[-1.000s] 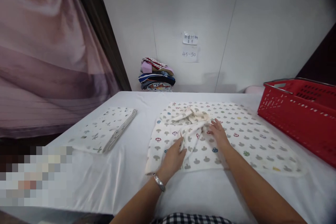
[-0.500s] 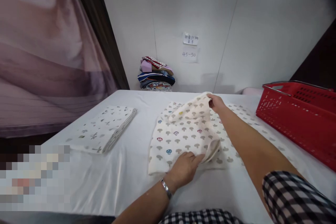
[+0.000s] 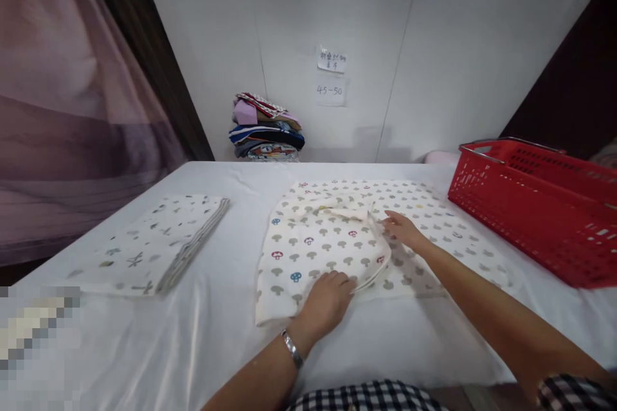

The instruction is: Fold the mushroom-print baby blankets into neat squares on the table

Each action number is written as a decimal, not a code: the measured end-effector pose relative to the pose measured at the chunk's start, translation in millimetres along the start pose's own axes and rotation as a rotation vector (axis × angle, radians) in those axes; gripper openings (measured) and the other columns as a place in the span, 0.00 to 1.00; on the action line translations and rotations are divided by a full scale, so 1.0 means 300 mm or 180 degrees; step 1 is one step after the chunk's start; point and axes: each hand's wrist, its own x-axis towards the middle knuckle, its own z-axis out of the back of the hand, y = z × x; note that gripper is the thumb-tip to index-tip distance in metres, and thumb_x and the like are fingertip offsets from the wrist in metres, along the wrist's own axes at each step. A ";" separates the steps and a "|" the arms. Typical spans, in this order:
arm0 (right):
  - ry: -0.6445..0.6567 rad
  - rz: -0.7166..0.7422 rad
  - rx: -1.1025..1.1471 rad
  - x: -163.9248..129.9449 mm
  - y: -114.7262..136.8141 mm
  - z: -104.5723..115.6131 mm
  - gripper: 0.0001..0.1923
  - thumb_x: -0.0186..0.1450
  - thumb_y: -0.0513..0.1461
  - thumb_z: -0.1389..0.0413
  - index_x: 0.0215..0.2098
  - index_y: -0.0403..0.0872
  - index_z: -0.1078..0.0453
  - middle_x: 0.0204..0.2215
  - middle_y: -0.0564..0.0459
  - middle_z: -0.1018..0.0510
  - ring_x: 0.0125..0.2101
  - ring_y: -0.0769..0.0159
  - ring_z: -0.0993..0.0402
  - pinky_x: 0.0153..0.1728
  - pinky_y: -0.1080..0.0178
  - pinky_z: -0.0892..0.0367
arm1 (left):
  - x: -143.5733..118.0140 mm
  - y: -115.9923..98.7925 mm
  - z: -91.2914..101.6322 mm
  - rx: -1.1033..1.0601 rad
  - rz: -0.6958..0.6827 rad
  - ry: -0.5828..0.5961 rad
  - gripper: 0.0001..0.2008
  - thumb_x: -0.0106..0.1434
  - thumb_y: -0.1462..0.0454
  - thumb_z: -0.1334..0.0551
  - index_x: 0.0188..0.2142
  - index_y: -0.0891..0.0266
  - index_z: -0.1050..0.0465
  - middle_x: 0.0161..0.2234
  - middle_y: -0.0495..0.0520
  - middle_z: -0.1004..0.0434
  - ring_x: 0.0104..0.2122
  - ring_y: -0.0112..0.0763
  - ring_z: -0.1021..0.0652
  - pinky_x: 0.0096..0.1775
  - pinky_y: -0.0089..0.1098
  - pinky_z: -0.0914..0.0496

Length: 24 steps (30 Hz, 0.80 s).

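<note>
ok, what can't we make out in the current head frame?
All in the head view:
Left hand: palm side, hidden by its own back.
Mushroom-print cloth: layers beneath, hidden by the folded-over part.
Red basket: floor, hidden by its near wall; right end, cut off by the frame edge.
Upper wall note: writing too small and blurred.
Bottom-left corner: masked by pixelation.

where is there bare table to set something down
White tablecloth lies bare between the folded cloth and mushroom-print cloth, and in front of the latter, just right of the left hand. Crowded: the right side, where the mushroom-print cloth nears the red basket, and around the right hand.
</note>
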 end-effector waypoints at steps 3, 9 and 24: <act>0.0232 0.1041 -0.0543 -0.163 -0.020 0.019 0.14 0.56 0.40 0.43 0.41 0.51 0.26 0.39 0.52 0.24 0.32 0.66 0.30 0.26 0.67 0.33 | 0.009 0.005 0.001 -0.0194 0.0174 -0.0180 0.14 0.63 0.68 0.47 0.47 0.56 0.30 0.40 0.52 0.26 0.41 0.34 0.28 0.43 0.34 0.34; 0.0397 0.1559 -0.0924 -0.342 -0.033 0.060 0.15 0.59 0.38 0.48 0.43 0.53 0.26 0.47 0.52 0.27 0.33 0.66 0.29 0.27 0.66 0.33 | 0.022 0.008 0.012 -0.0311 0.0319 -0.0375 0.12 0.64 0.68 0.47 0.44 0.56 0.28 0.36 0.51 0.27 0.38 0.31 0.28 0.38 0.30 0.34; 0.1264 -0.1461 0.1140 -0.317 -0.029 -0.003 0.14 0.68 0.43 0.50 0.36 0.40 0.30 0.29 0.46 0.21 0.20 0.71 0.27 0.16 0.72 0.33 | 0.040 -0.022 0.002 0.0070 0.0289 -0.0286 0.11 0.64 0.63 0.45 0.46 0.57 0.30 0.38 0.52 0.27 0.39 0.33 0.27 0.39 0.31 0.33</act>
